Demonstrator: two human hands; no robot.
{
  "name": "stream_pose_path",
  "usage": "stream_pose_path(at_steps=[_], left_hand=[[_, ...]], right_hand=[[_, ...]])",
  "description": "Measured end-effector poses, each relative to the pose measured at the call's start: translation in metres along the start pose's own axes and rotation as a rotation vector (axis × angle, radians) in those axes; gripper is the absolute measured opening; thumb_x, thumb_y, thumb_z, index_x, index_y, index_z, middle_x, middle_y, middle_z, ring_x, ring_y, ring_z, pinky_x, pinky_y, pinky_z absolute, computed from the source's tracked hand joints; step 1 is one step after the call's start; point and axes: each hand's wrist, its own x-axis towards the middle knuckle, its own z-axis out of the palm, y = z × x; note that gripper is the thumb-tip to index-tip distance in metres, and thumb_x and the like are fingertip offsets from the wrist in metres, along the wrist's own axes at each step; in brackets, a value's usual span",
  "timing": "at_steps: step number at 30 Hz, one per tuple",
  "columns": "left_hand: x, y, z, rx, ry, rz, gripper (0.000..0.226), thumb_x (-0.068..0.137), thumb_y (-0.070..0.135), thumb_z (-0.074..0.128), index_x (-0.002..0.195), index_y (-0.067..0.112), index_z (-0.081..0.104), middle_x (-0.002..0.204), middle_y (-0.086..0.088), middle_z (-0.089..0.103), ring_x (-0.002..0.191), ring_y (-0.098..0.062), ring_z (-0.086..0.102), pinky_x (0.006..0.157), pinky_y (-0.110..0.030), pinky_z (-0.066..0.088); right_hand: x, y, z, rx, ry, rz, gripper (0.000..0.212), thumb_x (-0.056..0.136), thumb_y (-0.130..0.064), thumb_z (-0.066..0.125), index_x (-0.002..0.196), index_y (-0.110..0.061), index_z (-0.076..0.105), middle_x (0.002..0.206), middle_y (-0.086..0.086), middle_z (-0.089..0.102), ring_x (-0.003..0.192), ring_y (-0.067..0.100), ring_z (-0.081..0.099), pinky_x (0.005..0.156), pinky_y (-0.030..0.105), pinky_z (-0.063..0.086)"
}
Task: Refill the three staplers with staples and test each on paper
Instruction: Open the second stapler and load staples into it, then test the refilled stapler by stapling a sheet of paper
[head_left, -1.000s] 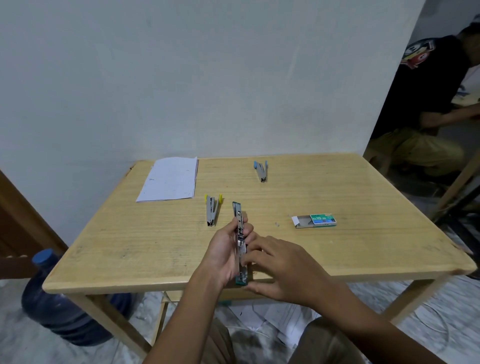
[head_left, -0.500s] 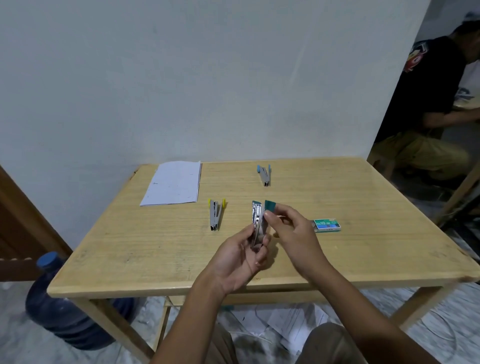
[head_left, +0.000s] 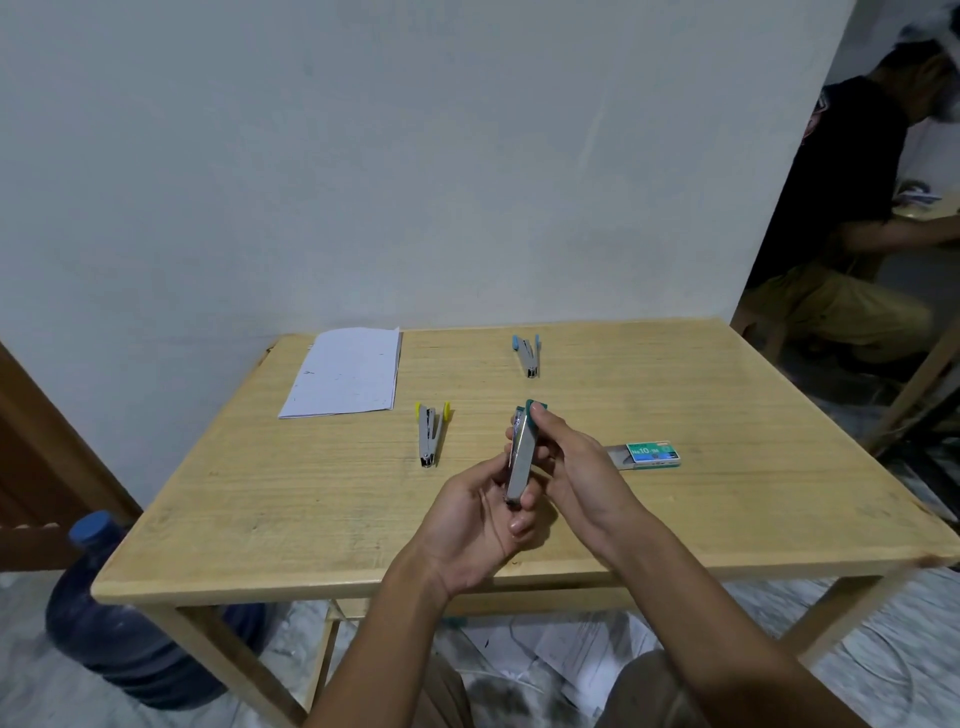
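The left hand (head_left: 478, 525) curls round the lower end of the green stapler (head_left: 521, 457), palm up, thumb on its left side. The right hand (head_left: 576, 467) grips the upper part, its fingertips pinching the green end. The stapler is held nearly on end above the middle of the table (head_left: 727, 415), toward the front edge, with its metal side facing the camera. The yellow stapler (head_left: 430, 434) lies to the left of the hands, partly open. The blue stapler (head_left: 527, 353) lies near the back edge, also partly open. The paper (head_left: 345, 371) lies flat at the back left corner. The box (head_left: 649, 455) of staples sits just right of the right hand, its tray slid partly out. A bottle (head_left: 119, 639) stands on the floor by the front left leg
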Motion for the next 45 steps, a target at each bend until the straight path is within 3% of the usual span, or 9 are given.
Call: stream_pose_path(at_steps=[15,20,23,27,33,36,40,42,45], left_hand=[[0.001,-0.001,0.002,0.018,0.002,0.002,0.032,0.1,0.028,0.042,0.11,0.005,0.062,0.066,-0.006,0.047,0.051,-0.014,0.038,0.055,-0.026,0.026],[-0.001,-0.001,0.003,0.01,-0.046,0.03,0.027,0.098,0.029,0.045,0.096,0.009,0.064,0.066,-0.007,0.05,0.053,-0.015,0.04,0.057,-0.027,0.028],[-0.002,-0.001,0.004,0.019,-0.013,0.031,0.029,0.099,0.03,0.043,0.09,0.007,0.057,0.066,-0.008,0.049,0.052,-0.015,0.041,0.057,-0.028,0.03],[-0.003,-0.001,0.006,0.038,0.042,0.031,0.026,0.098,0.027,0.045,0.098,0.005,0.057,0.067,-0.009,0.05,0.051,-0.016,0.043,0.056,-0.028,0.031],[-0.003,-0.004,0.016,0.097,0.197,0.043,0.022,0.098,0.022,0.047,0.099,0.004,0.06,0.069,-0.013,0.056,0.054,-0.018,0.053,0.054,-0.026,0.044],[-0.001,-0.008,0.021,0.52,0.494,0.264,0.023,0.1,0.022,0.049,0.099,0.007,0.065,0.069,-0.006,0.061,0.062,-0.019,0.056,0.056,-0.027,0.045],[0.004,0.001,0.013,1.333,0.925,0.743,0.01,0.094,0.028,0.058,0.101,0.023,0.064,0.097,0.004,0.061,0.091,-0.007,0.053,0.073,-0.018,0.042],[0.012,0.009,-0.005,1.582,1.072,0.687,0.03,0.09,0.035,0.06,0.117,0.021,0.059,0.117,-0.003,0.053,0.109,-0.022,0.046,0.086,-0.032,0.04],[0.02,0.02,-0.031,1.758,1.224,0.398,0.047,0.088,0.04,0.057,0.127,0.016,0.051,0.128,-0.014,0.043,0.115,-0.035,0.041,0.094,-0.046,0.035]], right_hand=[[-0.007,0.003,0.008,0.033,0.04,-0.007,0.041,0.082,-0.042,0.068,0.097,-0.004,0.067,0.073,0.005,0.061,0.05,0.014,0.054,0.049,0.025,0.049],[-0.015,0.008,0.008,-0.145,0.029,-0.051,0.042,0.082,-0.051,0.069,0.095,-0.011,0.069,0.073,0.011,0.062,0.054,0.016,0.056,0.058,0.03,0.051],[-0.021,0.006,0.008,-0.228,0.018,-0.105,0.031,0.085,-0.042,0.071,0.102,-0.016,0.069,0.079,0.022,0.066,0.05,0.016,0.056,0.054,0.024,0.054],[-0.03,0.003,0.008,-0.331,0.074,-0.267,0.013,0.088,-0.027,0.071,0.1,-0.023,0.068,0.092,0.026,0.069,0.071,0.025,0.062,0.053,0.016,0.054],[-0.036,0.004,0.0,-0.299,0.19,-0.432,0.011,0.089,-0.024,0.069,0.1,-0.024,0.067,0.085,-0.01,0.075,0.083,-0.003,0.069,0.069,0.01,0.05],[-0.04,-0.001,-0.009,-0.35,0.233,-0.452,0.017,0.088,-0.032,0.068,0.103,-0.025,0.066,0.089,-0.006,0.073,0.077,0.0,0.07,0.064,0.013,0.052],[-0.038,-0.003,-0.024,-0.4,0.25,-0.358,0.017,0.087,-0.039,0.069,0.102,-0.033,0.064,0.085,0.006,0.072,0.058,0.019,0.067,0.057,0.042,0.058],[-0.037,-0.003,-0.029,-0.445,0.264,-0.311,0.026,0.087,-0.04,0.069,0.11,-0.028,0.064,0.074,0.005,0.071,0.052,0.023,0.062,0.055,0.045,0.055],[-0.037,-0.001,-0.035,-0.472,0.273,-0.279,0.032,0.089,-0.04,0.068,0.116,-0.026,0.06,0.072,0.001,0.071,0.049,0.02,0.06,0.053,0.04,0.051]])
